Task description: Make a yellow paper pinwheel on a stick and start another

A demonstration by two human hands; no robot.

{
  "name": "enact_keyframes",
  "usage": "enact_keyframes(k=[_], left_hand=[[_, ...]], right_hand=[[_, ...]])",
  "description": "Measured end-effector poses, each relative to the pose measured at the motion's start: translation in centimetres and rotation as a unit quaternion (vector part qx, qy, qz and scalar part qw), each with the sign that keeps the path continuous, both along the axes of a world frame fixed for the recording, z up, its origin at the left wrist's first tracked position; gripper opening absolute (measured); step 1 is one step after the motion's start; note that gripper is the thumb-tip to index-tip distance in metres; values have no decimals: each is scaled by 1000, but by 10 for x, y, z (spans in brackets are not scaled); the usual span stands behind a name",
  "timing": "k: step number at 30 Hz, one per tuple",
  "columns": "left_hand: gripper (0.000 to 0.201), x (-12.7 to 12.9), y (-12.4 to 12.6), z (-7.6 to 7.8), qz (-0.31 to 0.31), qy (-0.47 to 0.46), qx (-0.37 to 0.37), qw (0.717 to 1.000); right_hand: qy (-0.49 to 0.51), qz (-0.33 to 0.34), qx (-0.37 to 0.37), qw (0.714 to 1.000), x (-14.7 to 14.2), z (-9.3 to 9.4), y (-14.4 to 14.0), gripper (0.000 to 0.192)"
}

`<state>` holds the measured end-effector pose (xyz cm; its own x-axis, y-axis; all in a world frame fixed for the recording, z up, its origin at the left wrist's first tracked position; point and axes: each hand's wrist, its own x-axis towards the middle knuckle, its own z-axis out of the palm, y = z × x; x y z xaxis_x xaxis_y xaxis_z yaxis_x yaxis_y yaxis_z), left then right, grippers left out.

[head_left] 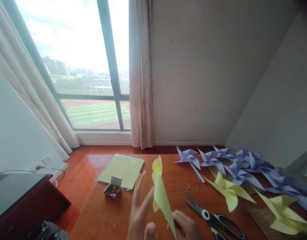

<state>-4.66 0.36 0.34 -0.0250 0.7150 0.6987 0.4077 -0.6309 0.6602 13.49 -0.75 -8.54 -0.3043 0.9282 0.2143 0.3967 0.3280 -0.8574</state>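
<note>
My right hand pinches the lower corner of a folded yellow paper sheet, which stands upright above the wooden table. My left hand is raised just left of the sheet, fingers spread and flat, with its fingertips beside the paper's edge. Black-handled scissors lie on the table right of my right hand.
A stack of yellow paper and a small open box of pins lie at the left. Several purple pinwheels and two yellow pinwheels fill the right side. A dark cabinet stands at far left, below the window.
</note>
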Motion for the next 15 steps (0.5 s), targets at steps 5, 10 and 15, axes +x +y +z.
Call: enact_keyframes(k=[5, 10, 15], left_hand=[[66, -3, 2, -5, -20, 5, -14, 1000], [64, -4, -1, 2, -1, 27, -19, 999], [61, -5, -1, 7, 23, 77, -21, 997]], right_hand=[[14, 7, -35, 999, 0, 11, -3, 41], [24, 40, -59, 997, -1, 20, -4, 43], [20, 57, -60, 996, -3, 19, -5, 44]])
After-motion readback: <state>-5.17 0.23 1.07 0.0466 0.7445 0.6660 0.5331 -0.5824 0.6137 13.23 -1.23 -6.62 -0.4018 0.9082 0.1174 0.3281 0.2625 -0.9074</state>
